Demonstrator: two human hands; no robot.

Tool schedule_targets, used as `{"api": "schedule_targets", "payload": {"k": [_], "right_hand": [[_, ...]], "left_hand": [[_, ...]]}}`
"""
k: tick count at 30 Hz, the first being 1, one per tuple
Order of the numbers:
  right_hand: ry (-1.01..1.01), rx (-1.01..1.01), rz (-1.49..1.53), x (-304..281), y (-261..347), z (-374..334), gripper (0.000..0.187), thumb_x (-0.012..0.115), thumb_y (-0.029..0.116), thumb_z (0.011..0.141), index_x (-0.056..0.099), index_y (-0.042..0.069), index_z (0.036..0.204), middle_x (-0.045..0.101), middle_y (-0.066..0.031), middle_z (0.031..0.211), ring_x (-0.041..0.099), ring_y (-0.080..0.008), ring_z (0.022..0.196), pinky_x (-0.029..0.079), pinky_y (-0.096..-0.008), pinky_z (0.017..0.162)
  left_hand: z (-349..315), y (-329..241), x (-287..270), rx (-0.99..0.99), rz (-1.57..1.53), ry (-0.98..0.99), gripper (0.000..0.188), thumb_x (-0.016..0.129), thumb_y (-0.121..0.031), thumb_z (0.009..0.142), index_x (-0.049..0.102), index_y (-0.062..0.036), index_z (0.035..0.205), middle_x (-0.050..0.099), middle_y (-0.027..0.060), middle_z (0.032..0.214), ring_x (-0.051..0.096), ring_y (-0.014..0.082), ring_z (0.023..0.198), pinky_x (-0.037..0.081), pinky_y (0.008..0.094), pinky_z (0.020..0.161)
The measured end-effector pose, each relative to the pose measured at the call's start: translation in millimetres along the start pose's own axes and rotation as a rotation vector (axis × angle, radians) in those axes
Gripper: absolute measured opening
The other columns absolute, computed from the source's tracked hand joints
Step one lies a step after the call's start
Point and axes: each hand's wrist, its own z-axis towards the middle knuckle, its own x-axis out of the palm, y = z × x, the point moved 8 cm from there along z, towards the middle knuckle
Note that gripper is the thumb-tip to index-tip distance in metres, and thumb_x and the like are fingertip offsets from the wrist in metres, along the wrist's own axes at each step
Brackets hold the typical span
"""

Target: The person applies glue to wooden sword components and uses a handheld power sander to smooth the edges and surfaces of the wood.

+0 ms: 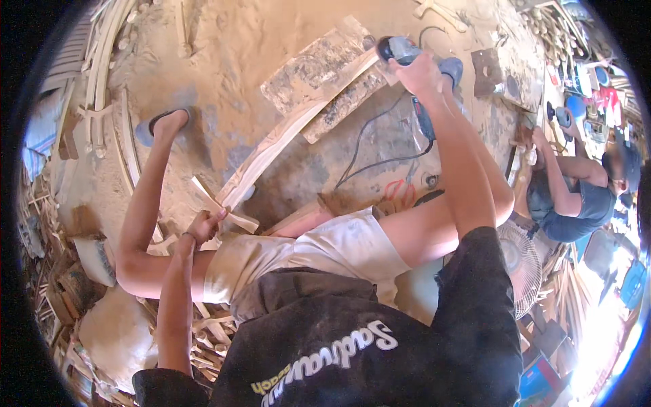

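Note:
A long, curved piece of pale wood runs diagonally from my lap toward the far middle, its far part resting along rough wooden blocks. My left hand is closed round its near end, where a shorter crosspiece sticks out. At the far end, my right hand grips the head of an angle grinder. The grinder's round disc is at the wood's tip; whether it touches cannot be made out. A teal-and-black tool body with a black cord shows beside my right wrist, seemingly part of this grinder.
The black cord loops over the dusty ground between my legs. Wooden pieces lie at the left. On the right are a fan and a seated co-worker holding another power tool. A wooden block sits beyond my right foot.

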Motion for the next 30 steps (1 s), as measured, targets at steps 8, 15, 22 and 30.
{"api": "schedule_targets", "payload": {"k": [8,15,22,30], "right_hand": [[0.099,-0.178,0.164,7.9,63.3,-79.0,0.093,0.082,0.057,0.082,0.048,-0.012,0.136,0.073,-0.0331,0.116,0.074,-0.0453,0.111,0.06,-0.0504,0.093],[0.34,-0.645,0.091,48.0,162.7,-220.7,0.084,0.082,0.045,0.084,0.045,-0.01,0.136,0.076,-0.0283,0.093,0.077,-0.0435,0.085,0.063,-0.0516,0.075],[0.163,-0.354,0.107,18.6,93.2,-143.0,0.085,0.082,0.05,0.085,0.046,-0.009,0.134,0.076,-0.0292,0.095,0.078,-0.0448,0.089,0.063,-0.0519,0.079],[0.087,-0.064,0.034,-5.9,18.8,-29.3,0.094,0.082,0.057,0.083,0.047,-0.011,0.137,0.073,-0.0353,0.113,0.073,-0.0478,0.111,0.059,-0.0508,0.095]], "left_hand": [[1.3,39.2,-40.8,-0.01,0.062,-0.035,0.068,0.073,-0.073,0.091,0.066,-0.006,0.092,0.051,-0.0012,0.062,0.045,0.0101,0.046,0.035,0.0311,0.042],[7.0,42.0,-42.1,-0.025,0.097,0.034,0.069,0.07,-0.075,0.092,0.061,-0.0086,0.077,0.05,0.0,0.06,0.045,0.011,0.044,0.034,0.0321,0.039],[8.9,51.8,-51.9,0.001,0.09,0.045,0.068,0.072,-0.075,0.091,0.057,-0.0105,0.075,0.05,0.0002,0.058,0.045,0.0111,0.044,0.035,0.0322,0.039],[12.1,47.7,-55.0,-0.017,0.062,0.055,0.068,0.075,-0.074,0.089,0.057,-0.0094,0.077,0.052,0.0003,0.061,0.046,0.0106,0.046,0.036,0.0312,0.042]]}}
